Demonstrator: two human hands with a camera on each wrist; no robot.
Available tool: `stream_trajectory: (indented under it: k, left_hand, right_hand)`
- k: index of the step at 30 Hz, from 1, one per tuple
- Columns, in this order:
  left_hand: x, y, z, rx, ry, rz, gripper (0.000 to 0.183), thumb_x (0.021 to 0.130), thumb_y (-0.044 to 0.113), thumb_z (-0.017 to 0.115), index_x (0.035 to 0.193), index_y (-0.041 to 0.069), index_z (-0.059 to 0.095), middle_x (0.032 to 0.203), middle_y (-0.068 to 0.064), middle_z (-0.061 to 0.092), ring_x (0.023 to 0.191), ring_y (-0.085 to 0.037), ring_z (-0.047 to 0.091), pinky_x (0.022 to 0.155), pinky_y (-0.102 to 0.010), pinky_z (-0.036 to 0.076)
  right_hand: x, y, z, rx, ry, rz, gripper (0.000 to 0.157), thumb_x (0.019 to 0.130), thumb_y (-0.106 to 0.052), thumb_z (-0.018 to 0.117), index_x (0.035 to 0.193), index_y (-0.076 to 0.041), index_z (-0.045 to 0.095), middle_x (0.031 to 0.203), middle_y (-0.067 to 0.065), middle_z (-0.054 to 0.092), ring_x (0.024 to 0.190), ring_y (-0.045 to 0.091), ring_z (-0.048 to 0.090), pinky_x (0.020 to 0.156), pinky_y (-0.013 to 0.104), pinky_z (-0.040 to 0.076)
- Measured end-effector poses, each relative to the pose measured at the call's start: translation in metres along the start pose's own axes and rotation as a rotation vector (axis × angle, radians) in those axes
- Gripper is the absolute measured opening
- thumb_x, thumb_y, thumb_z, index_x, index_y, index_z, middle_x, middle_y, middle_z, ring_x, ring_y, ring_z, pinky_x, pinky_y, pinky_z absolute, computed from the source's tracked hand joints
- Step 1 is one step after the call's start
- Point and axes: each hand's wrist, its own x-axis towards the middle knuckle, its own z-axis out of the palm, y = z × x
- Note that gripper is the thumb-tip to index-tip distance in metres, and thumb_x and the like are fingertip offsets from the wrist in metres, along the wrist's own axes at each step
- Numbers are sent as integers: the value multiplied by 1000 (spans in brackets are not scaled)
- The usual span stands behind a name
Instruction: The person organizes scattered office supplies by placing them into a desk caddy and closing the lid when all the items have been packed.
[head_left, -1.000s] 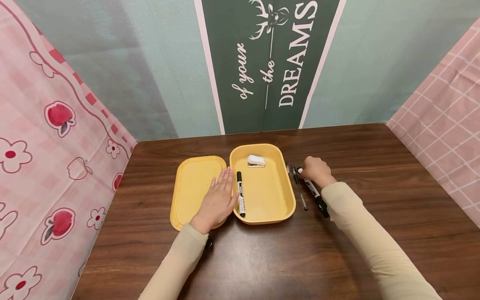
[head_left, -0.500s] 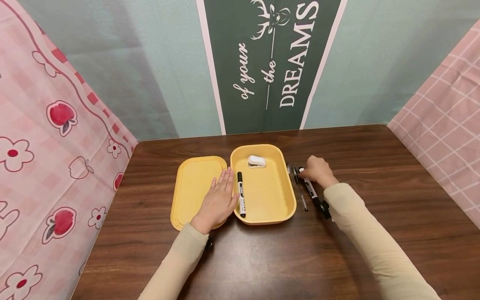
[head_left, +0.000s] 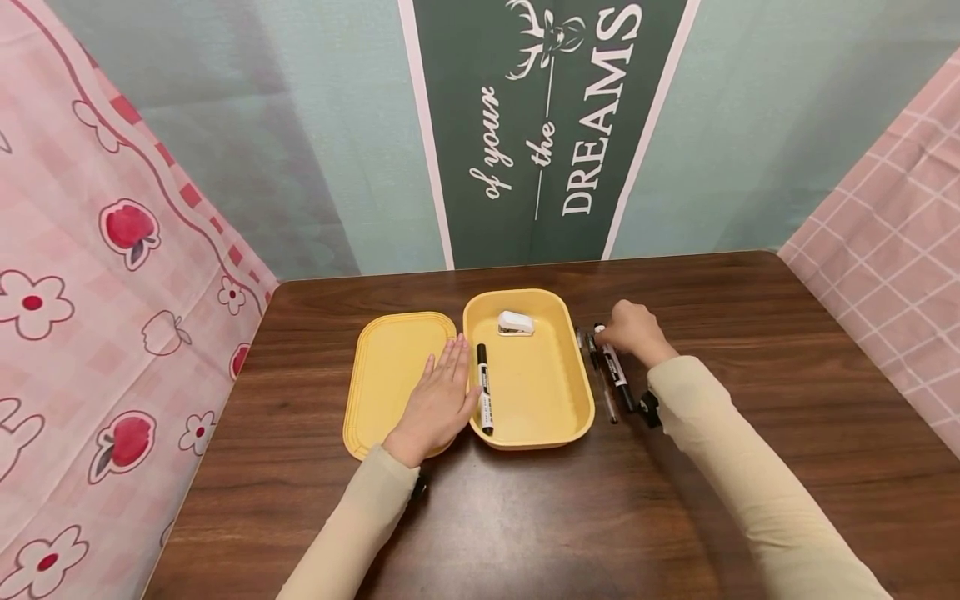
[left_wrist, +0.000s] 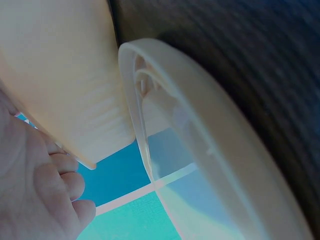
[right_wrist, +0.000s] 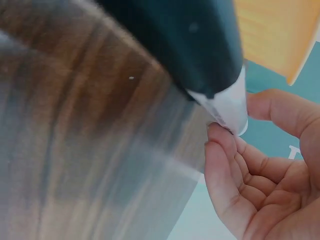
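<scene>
My right hand (head_left: 632, 331) pinches a black-and-white marker (head_left: 616, 368) near its far end, just right of the yellow box (head_left: 581, 392). In the right wrist view the marker's black end (right_wrist: 185, 45) points toward the camera, thumb and fingertips at its white barrel. My left hand (head_left: 437, 402) lies with straight fingers along the box's left rim, partly over the yellow lid (head_left: 386, 367). Inside the box, another marker (head_left: 484, 390) lies along the left wall and a small white stapler (head_left: 516, 323) sits toward the back.
Between the box and the right hand, slim pens (head_left: 609, 400) lie on the brown wooden table (head_left: 540, 517). A black wrist strap (head_left: 649, 408) shows below the right hand. Cloth hangings stand behind and on both sides, with the printed one (head_left: 525, 233) at the back.
My right hand has shifted slightly away from me with the marker, which now lies closer to the pens. The left hand stays at the box rim.
</scene>
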Motion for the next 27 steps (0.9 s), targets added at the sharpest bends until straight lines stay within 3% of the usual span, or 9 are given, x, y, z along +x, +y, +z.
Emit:
stream_trajectory:
  k: [19,27]
  left_hand:
    - [2,-2,3,-4,5,-1,68,107,30,42,159,-6,17,169,-20,15,159,-33,16,129,-51,17]
    - [3,-3,3,4,8,3,68,107,30,42,159,-6,17,169,-20,15,158,-33,16,129,-51,18]
  right_hand:
    - [1,-28,-15,-16,23,-45,42,81,-14,62,46,-19,40,41,-6,41,44,15,53,47,26,41]
    - [1,-39,-18,-8,10,-55,41,83,-13,60,47,-18,41,41,-5,42,43,14,51,47,26,42]
